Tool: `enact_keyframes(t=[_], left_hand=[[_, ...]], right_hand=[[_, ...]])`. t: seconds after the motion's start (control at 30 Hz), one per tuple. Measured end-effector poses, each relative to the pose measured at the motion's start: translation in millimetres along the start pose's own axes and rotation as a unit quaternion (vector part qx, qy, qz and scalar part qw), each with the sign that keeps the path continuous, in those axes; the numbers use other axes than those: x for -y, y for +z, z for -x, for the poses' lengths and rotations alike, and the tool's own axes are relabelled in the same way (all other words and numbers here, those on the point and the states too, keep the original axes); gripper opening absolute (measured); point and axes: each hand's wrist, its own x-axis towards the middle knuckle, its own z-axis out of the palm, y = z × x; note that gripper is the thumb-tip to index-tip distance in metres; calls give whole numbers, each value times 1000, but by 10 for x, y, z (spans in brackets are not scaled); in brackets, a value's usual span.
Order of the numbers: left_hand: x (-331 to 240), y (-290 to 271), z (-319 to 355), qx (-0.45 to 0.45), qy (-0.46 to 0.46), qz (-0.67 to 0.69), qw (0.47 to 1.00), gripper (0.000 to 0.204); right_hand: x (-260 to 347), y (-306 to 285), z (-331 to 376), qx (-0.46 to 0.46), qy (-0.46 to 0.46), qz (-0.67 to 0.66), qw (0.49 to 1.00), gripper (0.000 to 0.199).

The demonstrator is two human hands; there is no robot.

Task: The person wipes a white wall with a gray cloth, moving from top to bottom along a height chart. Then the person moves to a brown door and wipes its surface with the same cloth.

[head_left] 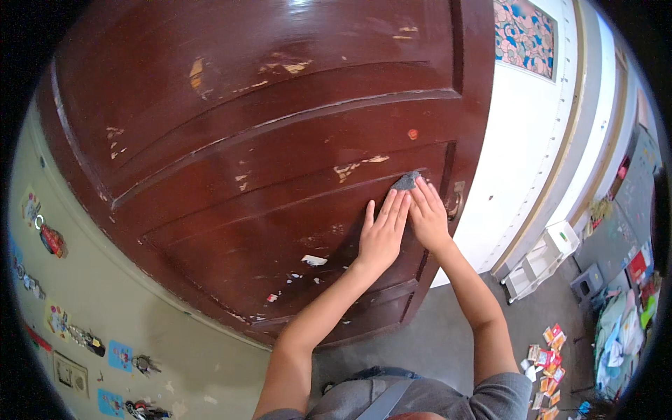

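Observation:
A dark red-brown panelled wooden door (294, 168) with scuffs and peeled patches fills most of the head view. Against it, near the door's right edge, lies a small dark grey cloth (406, 181), partly covered by fingers. My right hand (428, 215) presses the cloth to the wood, its fingers stretched over the cloth's right side. Beside it, my left hand (382, 234) lies flat on the door, thumb apart, fingertips at the cloth's lower edge. The metal door handle (456, 199) is just right of my right hand.
Keyrings on hooks, including a red one (51, 239), hang on the pale wall at left, above a wall switch (71, 375). At right stand a white door (514, 154), a white wheeled rack (542, 262) and a grey stool (590, 285). Several small packets (548, 364) lie on the floor.

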Motion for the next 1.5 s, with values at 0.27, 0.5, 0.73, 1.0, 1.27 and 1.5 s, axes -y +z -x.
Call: enact_keyframes(t=[0.27, 0.5, 0.73, 1.0, 1.27, 1.5], left_hand=[[-223, -124, 304, -34, -34, 330, 943, 69], [-385, -102, 850, -34, -198, 537, 820, 50], [42, -232, 1435, 14, -274, 544, 793, 35], [363, -344, 1936, 33, -321, 591, 739, 34], [588, -579, 2061, 66, -336, 564, 752, 28], [784, -783, 1954, 168, -249, 575, 761, 21]], right_hand=[[260, -553, 222, 10, 201, -336, 920, 31], [856, -734, 544, 115, 284, -490, 816, 25], [944, -1247, 2020, 578, 274, -434, 634, 50], [1463, -1757, 3300, 813, 187, -388, 391, 61], [1470, -1283, 2452, 814, 108, -303, 483, 31], [1831, -764, 1217, 753, -10, -291, 591, 18]])
